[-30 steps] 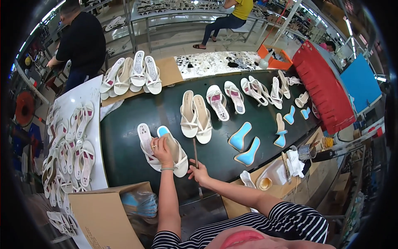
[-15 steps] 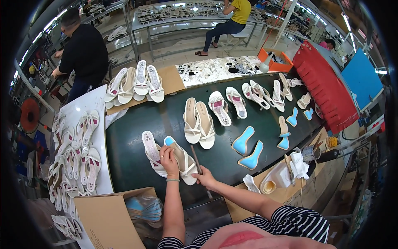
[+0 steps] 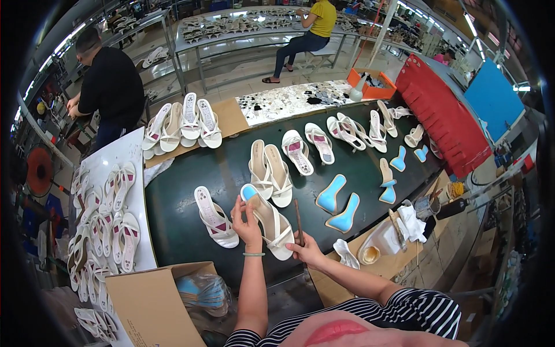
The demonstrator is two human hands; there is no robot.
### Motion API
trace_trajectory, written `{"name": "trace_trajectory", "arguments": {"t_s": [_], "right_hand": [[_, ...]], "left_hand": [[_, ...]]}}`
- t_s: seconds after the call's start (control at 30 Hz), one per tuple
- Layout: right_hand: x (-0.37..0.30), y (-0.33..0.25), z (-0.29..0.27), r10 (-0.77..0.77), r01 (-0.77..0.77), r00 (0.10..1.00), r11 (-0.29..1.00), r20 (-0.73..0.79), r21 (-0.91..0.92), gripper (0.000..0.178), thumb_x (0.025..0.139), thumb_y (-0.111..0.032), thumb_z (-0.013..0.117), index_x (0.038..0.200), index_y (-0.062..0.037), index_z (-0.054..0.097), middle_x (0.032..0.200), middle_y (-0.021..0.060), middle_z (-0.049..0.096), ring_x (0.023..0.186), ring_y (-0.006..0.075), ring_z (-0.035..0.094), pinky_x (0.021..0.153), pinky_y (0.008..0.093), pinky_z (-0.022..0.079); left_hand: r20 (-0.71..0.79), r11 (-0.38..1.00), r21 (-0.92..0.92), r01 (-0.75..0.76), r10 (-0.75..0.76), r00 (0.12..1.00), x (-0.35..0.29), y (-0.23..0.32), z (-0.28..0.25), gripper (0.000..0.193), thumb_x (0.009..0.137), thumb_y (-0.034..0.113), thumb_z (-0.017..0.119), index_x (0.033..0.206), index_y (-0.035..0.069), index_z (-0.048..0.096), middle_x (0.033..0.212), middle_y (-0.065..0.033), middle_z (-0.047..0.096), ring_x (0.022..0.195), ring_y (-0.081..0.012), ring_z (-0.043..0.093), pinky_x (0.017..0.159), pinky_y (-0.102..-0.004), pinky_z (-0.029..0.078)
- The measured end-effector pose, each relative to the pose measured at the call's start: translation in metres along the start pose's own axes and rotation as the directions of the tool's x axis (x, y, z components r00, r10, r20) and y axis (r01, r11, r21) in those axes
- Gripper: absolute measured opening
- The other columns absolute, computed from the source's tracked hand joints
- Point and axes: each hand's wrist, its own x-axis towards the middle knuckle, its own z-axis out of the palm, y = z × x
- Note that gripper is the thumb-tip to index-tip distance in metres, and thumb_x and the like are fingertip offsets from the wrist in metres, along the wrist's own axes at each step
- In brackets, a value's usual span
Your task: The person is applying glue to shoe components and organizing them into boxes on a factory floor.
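A white strappy sandal [image 3: 269,218] tilts between my hands, a blue patch showing at the heel end of its beige insole. My left hand [image 3: 247,226] grips it along the heel side. My right hand [image 3: 307,250] holds a thin brown stick [image 3: 298,218] upright, its thumb and fingers at the sandal's toe. To the left lies another white sandal [image 3: 213,214], with a purplish patch on its footbed. Just beyond my hands stands a pair of sandals with beige insoles [image 3: 281,173].
Several blue-coated insoles [image 3: 343,214] lie to the right on the dark green table [image 3: 179,214]. Near the right edge are a white glue container [image 3: 381,242] and a brush [image 3: 399,226]. An open cardboard box [image 3: 144,303] stands near left. More sandals [image 3: 191,121] line the back.
The held sandal has moved right and away from the sandal at left, with both hands. The stick has swung more upright beside it. The whole view has shifted slightly.
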Motion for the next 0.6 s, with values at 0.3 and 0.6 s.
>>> {"name": "trace_trajectory", "arguments": {"t_s": [0.3, 0.6], "right_hand": [[-0.027, 0.003, -0.019, -0.060, 0.060, 0.998, 0.998, 0.026, 0.021, 0.023, 0.085, -0.008, 0.069, 0.095, -0.0075, 0.048, 0.071, -0.0020, 0.054, 0.051, 0.0058, 0.046, 0.045, 0.0205, 0.037], [-0.050, -0.005, -0.044, 0.035, -0.037, 0.993, 0.999, 0.111, 0.009, 0.026, 0.083, -0.012, 0.072, 0.097, -0.0062, 0.051, 0.066, -0.0021, 0.054, 0.048, 0.0068, 0.048, 0.044, 0.0216, 0.037]], "left_hand": [[0.062, 0.838, -0.317, 0.444, -0.449, 0.891, -0.021, 0.015, -0.001, 0.037, 0.084, 0.015, 0.072, 0.115, 0.002, 0.060, 0.092, -0.0009, 0.059, 0.083, -0.0100, 0.052, 0.079, -0.0254, 0.042], [0.550, 0.418, -0.465, 0.780, -0.554, 0.625, -0.047, 0.041, -0.012, 0.028, 0.095, 0.021, 0.057, 0.116, 0.003, 0.055, 0.104, -0.0054, 0.062, 0.091, -0.0170, 0.062, 0.076, -0.0305, 0.053]]}}
